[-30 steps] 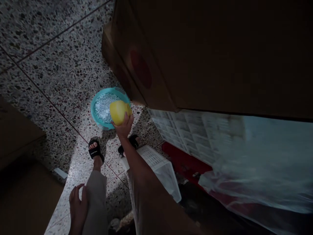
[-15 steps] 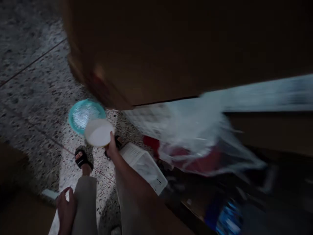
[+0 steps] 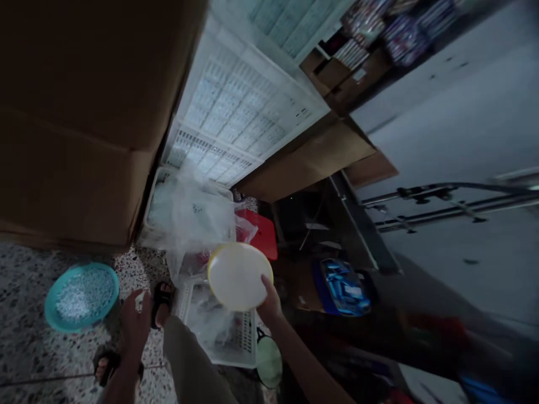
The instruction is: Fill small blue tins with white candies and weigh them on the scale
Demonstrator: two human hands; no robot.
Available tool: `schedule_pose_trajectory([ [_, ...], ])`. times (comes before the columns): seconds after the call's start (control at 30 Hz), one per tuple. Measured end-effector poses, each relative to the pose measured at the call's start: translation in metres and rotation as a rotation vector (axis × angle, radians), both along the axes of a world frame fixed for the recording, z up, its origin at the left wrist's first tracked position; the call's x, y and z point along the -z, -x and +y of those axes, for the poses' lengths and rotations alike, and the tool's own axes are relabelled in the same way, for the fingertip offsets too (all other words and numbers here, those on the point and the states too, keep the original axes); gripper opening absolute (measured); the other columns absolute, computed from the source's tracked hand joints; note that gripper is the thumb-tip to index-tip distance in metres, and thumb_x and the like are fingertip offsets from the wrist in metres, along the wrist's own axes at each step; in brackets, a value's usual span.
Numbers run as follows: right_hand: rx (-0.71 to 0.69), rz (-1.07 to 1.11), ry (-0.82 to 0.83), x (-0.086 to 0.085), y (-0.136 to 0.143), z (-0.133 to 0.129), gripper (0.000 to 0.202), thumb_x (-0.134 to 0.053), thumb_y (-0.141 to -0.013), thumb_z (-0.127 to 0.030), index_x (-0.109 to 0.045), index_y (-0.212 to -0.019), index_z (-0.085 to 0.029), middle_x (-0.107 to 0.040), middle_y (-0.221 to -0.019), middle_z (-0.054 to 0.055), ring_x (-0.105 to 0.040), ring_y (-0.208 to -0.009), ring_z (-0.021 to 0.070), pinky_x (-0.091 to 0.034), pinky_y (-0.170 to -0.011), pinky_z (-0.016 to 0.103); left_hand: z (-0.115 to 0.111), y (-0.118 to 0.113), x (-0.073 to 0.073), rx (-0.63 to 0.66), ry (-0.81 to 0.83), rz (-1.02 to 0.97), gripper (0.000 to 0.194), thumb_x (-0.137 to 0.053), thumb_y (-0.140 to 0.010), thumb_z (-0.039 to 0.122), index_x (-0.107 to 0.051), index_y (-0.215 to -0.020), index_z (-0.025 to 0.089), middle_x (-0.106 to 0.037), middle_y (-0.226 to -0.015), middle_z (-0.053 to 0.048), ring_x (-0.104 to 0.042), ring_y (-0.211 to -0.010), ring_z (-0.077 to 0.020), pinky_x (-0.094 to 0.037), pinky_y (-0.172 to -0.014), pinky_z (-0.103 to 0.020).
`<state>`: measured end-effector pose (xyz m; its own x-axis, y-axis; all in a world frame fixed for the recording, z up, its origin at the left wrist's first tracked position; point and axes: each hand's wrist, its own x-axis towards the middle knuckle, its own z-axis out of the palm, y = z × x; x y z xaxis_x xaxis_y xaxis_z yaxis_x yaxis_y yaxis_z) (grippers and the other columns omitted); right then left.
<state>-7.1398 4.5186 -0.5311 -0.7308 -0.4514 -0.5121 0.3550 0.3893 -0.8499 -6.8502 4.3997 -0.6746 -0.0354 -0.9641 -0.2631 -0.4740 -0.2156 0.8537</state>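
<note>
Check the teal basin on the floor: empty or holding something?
Holding something: small whitish pieces cover the bottom of the teal basin, with its rim showing around them. How deep they lie, I cannot tell.

The person wears plain grey-beige trousers (image 3: 191, 359) and, near the turquoise basin (image 3: 51, 307), black open-toed slides (image 3: 161, 297), the forearms (image 3: 307, 359) bare.
</note>
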Motion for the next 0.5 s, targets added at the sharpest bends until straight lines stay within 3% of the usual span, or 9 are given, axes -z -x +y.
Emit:
schedule_pose_trajectory([
  [0.07, -0.014, 0.362, 0.029, 0.006, 0.021, -0.031, 0.066, -0.065, -0.065, -0.055, -0.054, -0.121, -0.020, -0.064, -0.117, 0.009, -0.058, -0.110, 0.0283, -0.046, -0.095, 0.045, -0.030, 0.052, -0.025, 0.000, 0.064, 0.018, 0.047, -0.048, -0.075, 0.056, -0.060, -0.096, 0.015, -0.065, -0.102, -0.014, -0.058, -0.102, -0.0292, -0.042, -0.095, -0.045],
  [0.13, -0.122, 0.710, 0.001, 0.021, 0.037, -0.069, 0.074, -0.067, -0.066, -0.050, -0.045, -0.130, -0.020, -0.054, -0.130, 0.012, -0.050, -0.120, 0.0293, -0.039, -0.102, 0.047, -0.061, 0.103, -0.047, -0.045, 0.114, 0.016, 0.054, -0.050, -0.075, 0.057, -0.057, -0.107, 0.013, -0.062, -0.110, -0.017, -0.055, -0.109, -0.0296, -0.040, -0.097, -0.045],
  [0.23, -0.295, 1.056, -0.071, 0.050, 0.053, -0.130, 0.076, -0.066, -0.068, -0.049, -0.041, -0.134, -0.019, -0.047, -0.134, 0.015, -0.041, -0.127, 0.0310, -0.033, -0.106, 0.051, -0.105, 0.170, -0.065, -0.086, 0.173, -0.049, 0.074, -0.060, -0.069, 0.058, -0.046, -0.124, 0.010, -0.054, -0.124, -0.021, -0.047, -0.120, -0.0316, -0.036, -0.102, -0.046],
  [0.33, -0.399, 1.118, -0.076, 0.088, 0.063, -0.189, 0.074, -0.060, -0.075, -0.048, -0.035, -0.137, -0.017, -0.047, -0.133, 0.016, -0.041, -0.126, 0.0301, -0.035, -0.104, 0.050, -0.141, 0.215, -0.059, -0.084, 0.024, -0.110, 0.083, -0.071, -0.058, 0.050, -0.044, -0.123, 0.006, -0.052, -0.124, -0.026, -0.047, -0.121, -0.0354, -0.037, -0.100, -0.046],
  [0.43, -0.528, 1.024, -0.114, 0.132, 0.069, -0.241, 0.068, -0.056, -0.078, -0.043, -0.036, -0.136, -0.014, -0.050, -0.129, 0.017, -0.045, -0.121, 0.0287, -0.040, -0.100, 0.045, -0.165, 0.233, -0.045, -0.069, -0.229, -0.023, 0.041, -0.067, -0.058, 0.029, -0.058, -0.094, 0.013, -0.065, -0.098, -0.016, -0.058, -0.104, -0.0329, -0.043, -0.090, -0.044],
  [0.5, -0.654, 0.974, -0.172, 0.161, 0.076, -0.269, 0.065, -0.059, -0.076, -0.039, -0.042, -0.132, -0.012, -0.052, -0.126, 0.018, -0.047, -0.118, 0.0293, -0.042, -0.098, 0.042, -0.173, 0.233, -0.041, -0.119, -0.285, 0.048, 0.016, -0.058, -0.059, 0.021, -0.057, -0.074, 0.017, -0.064, -0.076, -0.008, -0.062, -0.089, -0.0275, -0.047, -0.082, -0.039],
])
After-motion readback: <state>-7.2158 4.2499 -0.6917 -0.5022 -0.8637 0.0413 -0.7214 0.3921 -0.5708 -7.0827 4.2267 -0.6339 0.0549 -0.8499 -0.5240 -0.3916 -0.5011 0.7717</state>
